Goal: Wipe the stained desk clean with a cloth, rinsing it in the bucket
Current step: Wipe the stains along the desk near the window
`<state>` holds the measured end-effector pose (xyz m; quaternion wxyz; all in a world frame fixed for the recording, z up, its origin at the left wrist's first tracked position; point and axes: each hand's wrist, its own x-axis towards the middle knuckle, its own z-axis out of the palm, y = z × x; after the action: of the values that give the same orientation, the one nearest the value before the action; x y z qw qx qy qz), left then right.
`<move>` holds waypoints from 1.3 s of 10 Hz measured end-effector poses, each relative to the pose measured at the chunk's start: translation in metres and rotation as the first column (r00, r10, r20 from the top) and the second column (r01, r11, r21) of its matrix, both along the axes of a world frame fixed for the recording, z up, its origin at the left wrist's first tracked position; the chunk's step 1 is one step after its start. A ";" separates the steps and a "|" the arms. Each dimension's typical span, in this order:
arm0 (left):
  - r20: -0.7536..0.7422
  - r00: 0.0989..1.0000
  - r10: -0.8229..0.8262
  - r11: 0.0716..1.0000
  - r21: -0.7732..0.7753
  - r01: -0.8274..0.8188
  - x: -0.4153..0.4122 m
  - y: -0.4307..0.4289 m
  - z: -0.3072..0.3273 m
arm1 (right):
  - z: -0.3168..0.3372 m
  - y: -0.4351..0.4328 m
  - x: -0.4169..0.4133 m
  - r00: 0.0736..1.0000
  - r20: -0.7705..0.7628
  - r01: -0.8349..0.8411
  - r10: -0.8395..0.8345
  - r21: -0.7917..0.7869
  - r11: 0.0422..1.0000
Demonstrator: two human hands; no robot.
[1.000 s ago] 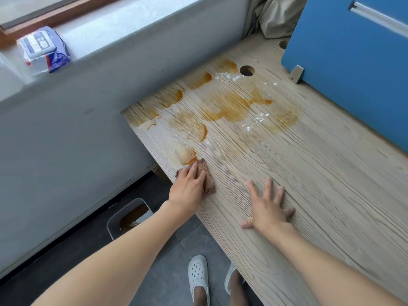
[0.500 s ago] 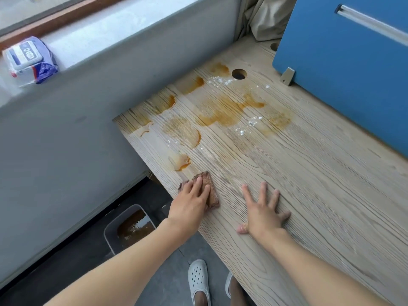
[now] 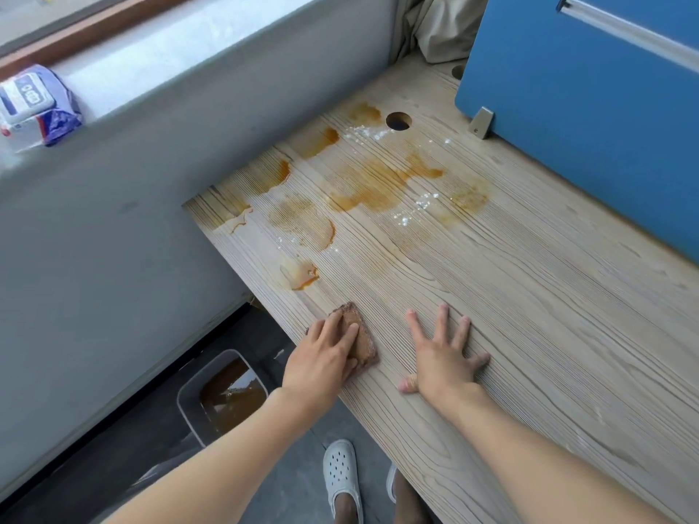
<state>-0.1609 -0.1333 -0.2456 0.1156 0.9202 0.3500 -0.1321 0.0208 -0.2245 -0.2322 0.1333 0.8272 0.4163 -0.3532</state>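
Spanning the view, wooden desk (image 3: pixel 529 334) is carrying orange-brown stains (image 3: pixel 378 191) toward 12 o'clock. Bucket (image 3: pixel 189 395) of brown water is sitting on floor, 7 o'clock from left hand (image 3: pixel 321 357), which is pressing flat-fingered on brown cloth (image 3: pixel 363 334). Right hand (image 3: pixel 442 357) is resting splayed on bare wood, holding nothing. Nearest stain (image 3: pixel 300 276) is lying 11 o'clock from cloth; left hand nearer.

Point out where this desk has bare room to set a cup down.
Bare: the light wood-grain desk right of the right hand, up to the blue partition panel. Crowded: orange-brown stains fill the far left corner; nearer, the left hand presses the brown cloth.
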 end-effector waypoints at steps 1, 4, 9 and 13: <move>0.007 0.995 0.098 0.995 0.025 -0.098 0.001 0.009 -0.002 | 0.000 0.000 0.000 1.000 0.005 -0.003 0.003 0.001 1.000; -0.038 0.998 0.047 0.997 0.062 -0.044 0.003 0.016 -0.002 | -0.001 -0.001 -0.001 1.000 0.005 -0.009 0.009 -0.002 1.000; -0.167 0.985 0.041 0.999 -0.021 -0.045 0.019 0.020 0.000 | -0.001 0.000 -0.001 1.000 0.011 -0.013 0.013 -0.014 1.000; -0.155 0.987 -0.032 0.994 -0.105 0.016 0.026 0.012 0.011 | 0.001 0.002 -0.001 0.997 0.056 -0.047 0.048 -0.020 0.999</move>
<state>-0.1344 -0.1210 -0.2346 0.1336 0.9039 0.3396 -0.2231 0.0201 -0.2226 -0.2313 0.1609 0.8253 0.4288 -0.3304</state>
